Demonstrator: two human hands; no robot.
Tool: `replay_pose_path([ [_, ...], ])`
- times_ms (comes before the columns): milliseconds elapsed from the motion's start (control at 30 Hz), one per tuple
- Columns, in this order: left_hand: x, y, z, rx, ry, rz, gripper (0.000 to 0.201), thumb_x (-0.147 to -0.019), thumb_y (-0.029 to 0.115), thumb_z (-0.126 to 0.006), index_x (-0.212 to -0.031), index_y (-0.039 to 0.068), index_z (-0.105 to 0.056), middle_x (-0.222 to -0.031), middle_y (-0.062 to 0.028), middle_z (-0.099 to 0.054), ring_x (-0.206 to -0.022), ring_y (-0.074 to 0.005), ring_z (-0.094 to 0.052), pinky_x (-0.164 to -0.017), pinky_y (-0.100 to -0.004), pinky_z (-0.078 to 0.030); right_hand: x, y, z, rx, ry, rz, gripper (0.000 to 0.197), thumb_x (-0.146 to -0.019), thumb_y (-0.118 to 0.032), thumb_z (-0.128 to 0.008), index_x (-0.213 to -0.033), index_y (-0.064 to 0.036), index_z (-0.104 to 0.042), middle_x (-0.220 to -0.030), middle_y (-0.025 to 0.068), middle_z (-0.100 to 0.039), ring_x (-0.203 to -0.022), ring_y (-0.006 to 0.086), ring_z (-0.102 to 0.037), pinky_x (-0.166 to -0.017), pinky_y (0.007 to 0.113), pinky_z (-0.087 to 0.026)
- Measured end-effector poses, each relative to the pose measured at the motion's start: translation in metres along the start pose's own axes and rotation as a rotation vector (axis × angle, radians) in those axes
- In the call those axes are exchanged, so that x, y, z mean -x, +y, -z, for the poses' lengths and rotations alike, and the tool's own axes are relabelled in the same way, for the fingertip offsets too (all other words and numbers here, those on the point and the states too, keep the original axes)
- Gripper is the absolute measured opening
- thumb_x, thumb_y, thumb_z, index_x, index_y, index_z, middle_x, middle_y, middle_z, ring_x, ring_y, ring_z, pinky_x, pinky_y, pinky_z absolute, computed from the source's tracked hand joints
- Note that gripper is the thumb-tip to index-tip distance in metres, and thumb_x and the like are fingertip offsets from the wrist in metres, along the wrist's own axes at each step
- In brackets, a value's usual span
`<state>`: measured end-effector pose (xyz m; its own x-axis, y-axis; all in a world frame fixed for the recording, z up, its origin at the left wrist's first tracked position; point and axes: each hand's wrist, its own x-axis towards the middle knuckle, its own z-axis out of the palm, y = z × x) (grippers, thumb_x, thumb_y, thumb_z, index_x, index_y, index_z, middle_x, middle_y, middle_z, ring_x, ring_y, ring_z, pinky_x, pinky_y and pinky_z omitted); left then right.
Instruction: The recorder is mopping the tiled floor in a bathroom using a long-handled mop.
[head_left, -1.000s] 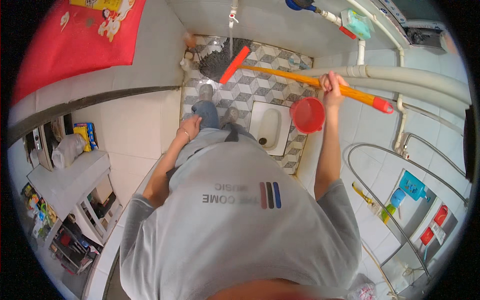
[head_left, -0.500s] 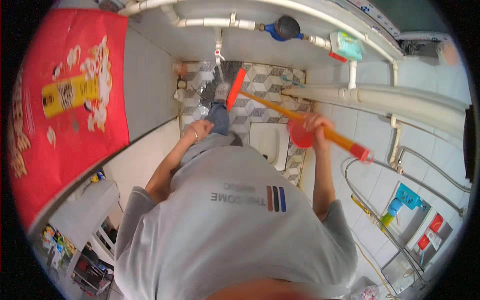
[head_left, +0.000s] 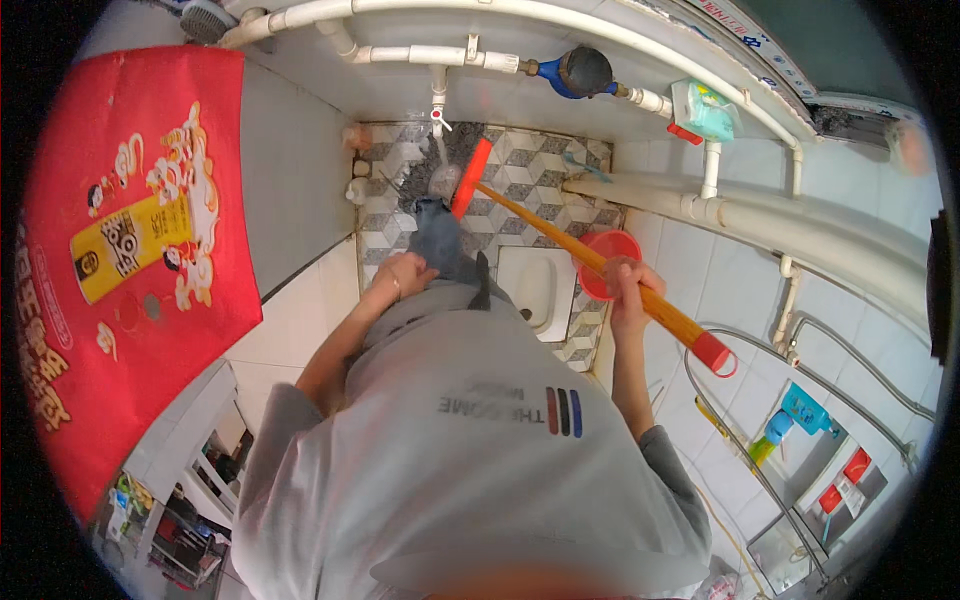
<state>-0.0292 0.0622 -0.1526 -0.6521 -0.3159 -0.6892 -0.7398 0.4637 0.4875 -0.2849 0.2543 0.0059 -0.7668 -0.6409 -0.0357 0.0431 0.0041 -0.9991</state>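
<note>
My right hand (head_left: 634, 282) is wrapped around the orange handle (head_left: 545, 227) of a long-handled floor brush, below the red grip at its upper end. The brush's flat red head (head_left: 471, 178) stands on edge on the patterned tile floor, beside my foot; its underside is hidden. At my thigh, my left hand (head_left: 402, 277) has its fingers curled onto the dark blue-grey trouser leg (head_left: 436, 235) and seems to grip the cloth. A white tap (head_left: 438, 115) with a red-centred handle lets water run down over the wet floor by my foot.
A squat toilet pan (head_left: 535, 290) and a red bucket (head_left: 608, 262) lie right of my legs. White pipes (head_left: 400, 54) with a blue meter (head_left: 572, 73) cross the far wall. A red cloth cover (head_left: 150, 330) hangs at left. A shower hose (head_left: 735, 440) loops at right.
The view has shifted slightly. The handle's upper end has moved a little down and toward me, while the brush head stays almost in place. Both hands keep their hold.
</note>
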Motion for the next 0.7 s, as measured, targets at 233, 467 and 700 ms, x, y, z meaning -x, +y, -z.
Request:
replay_pose_path([
  [233,0.049,0.018,-0.018,0.127,0.118,0.019,0.037,-0.076,0.039,-0.057,-0.058,0.007,-0.056,-0.063,-0.0157,-0.057,-0.068,-0.0341,-0.057,-0.063,-0.0412,-0.045,0.004,-0.005,0.005,-0.042,-0.047,0.010,0.033,-0.082,-0.004,-0.047,-0.054,-0.0080,-0.032,-0.050,0.0001,-0.035,-0.048,0.0121,-0.033,-0.055,0.028,-0.033],
  [467,0.021,0.025,-0.026,0.030,0.084,0.014,0.035,-0.078,0.037,-0.053,-0.067,0.005,-0.062,-0.073,-0.0175,-0.060,-0.075,-0.0347,-0.058,-0.068,-0.0415,-0.046,-0.001,-0.010,-0.008,-0.180,-0.040,-0.047,0.032,-0.083,-0.001,-0.050,-0.057,-0.0084,-0.033,-0.052,-0.0008,-0.037,-0.042,0.0075,-0.030,-0.040,0.022,-0.027],
  [700,0.006,0.017,-0.040,-0.042,0.124,0.037,0.037,-0.078,0.041,-0.051,-0.069,0.007,-0.063,-0.076,-0.0167,-0.061,-0.078,-0.0340,-0.058,-0.071,-0.0408,-0.046,-0.006,-0.006,-0.007,-0.174,-0.064,-0.052,0.033,-0.083,-0.004,-0.052,-0.057,-0.0088,-0.033,-0.052,-0.0019,-0.035,-0.047,0.0079,-0.030,-0.044,0.023,-0.026],
])
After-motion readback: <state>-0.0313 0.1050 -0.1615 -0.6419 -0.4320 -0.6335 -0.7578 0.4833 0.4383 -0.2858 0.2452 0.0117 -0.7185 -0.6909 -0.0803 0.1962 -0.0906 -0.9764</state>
